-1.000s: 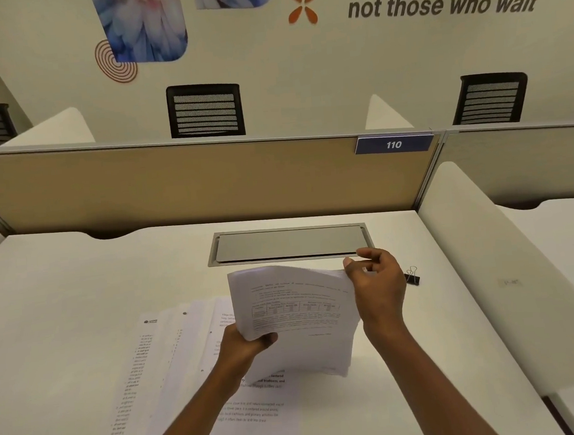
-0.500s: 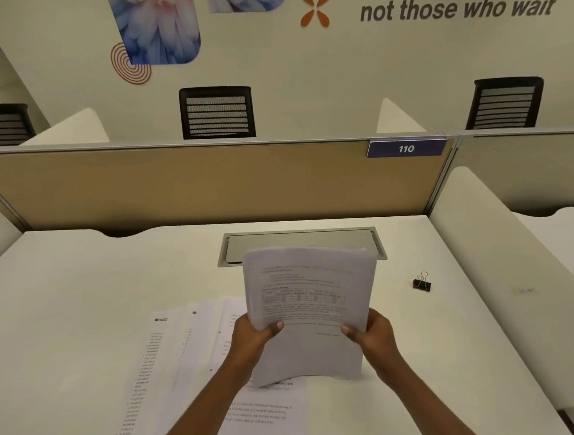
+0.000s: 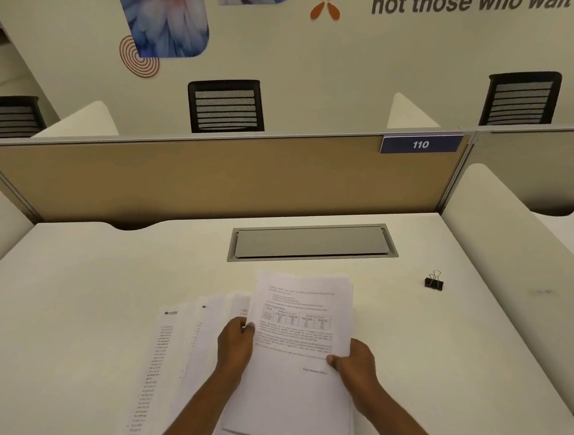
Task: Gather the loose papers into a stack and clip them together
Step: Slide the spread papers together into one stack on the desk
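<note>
A stack of papers [image 3: 302, 346] is held between both hands, low over the white bench [image 3: 79, 302]. The left hand [image 3: 235, 345] is clamped on its left edge and the right hand [image 3: 354, 366] on its right edge, thumbs on top. A printed table is seen on the top sheet; the small text cannot be read. Loose sheets [image 3: 173, 363] are spread on the bench under and to the left of the left hand. A black binder clip [image 3: 434, 281] is placed well apart, beyond and to the right of the right hand. Farther away, a blue label [image 3: 420, 144] on the partition is marked "110", and on the wall "not those who wait" is written.
</note>
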Motion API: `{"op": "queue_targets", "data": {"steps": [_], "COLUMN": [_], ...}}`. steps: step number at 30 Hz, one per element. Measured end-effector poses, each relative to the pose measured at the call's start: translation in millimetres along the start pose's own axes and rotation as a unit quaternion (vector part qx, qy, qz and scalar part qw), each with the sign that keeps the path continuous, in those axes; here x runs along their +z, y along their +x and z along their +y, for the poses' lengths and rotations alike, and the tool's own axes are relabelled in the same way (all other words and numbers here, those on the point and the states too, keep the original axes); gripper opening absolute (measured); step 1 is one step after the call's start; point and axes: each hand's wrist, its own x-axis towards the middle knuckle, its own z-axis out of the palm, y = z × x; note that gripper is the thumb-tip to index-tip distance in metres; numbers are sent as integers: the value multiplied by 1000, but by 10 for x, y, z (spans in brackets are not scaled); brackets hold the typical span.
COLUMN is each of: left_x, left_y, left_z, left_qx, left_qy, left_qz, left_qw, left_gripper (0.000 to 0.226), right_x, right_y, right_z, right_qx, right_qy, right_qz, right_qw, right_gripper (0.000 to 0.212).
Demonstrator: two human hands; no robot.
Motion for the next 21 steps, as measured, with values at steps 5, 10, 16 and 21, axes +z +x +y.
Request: {"op": "queue_targets", "data": {"steps": [5, 10, 16, 21], "left_x": [-47, -88, -9, -59], "left_y": [85, 155, 198, 274], "left_z": [-330, -457, -438, -448], "left_qx": [-1, 39, -19, -26], "left_qy": [91, 258, 374, 371], "left_qz": [-1, 40, 54, 57], "left_qw": [996, 965, 926, 926], "left_gripper": [23, 20, 27, 29], "right_x": [170, 372, 569, 669], "right_y": [11, 10, -13, 28], "right_z": [178, 177, 88, 62], "right_qx": [31, 26, 45, 72], "right_qy": [-56, -201, -303, -241], "right_qz": [7, 59, 61, 55], "right_qw": [998, 977, 950, 966], "right_gripper": [24, 18, 26, 24]}}
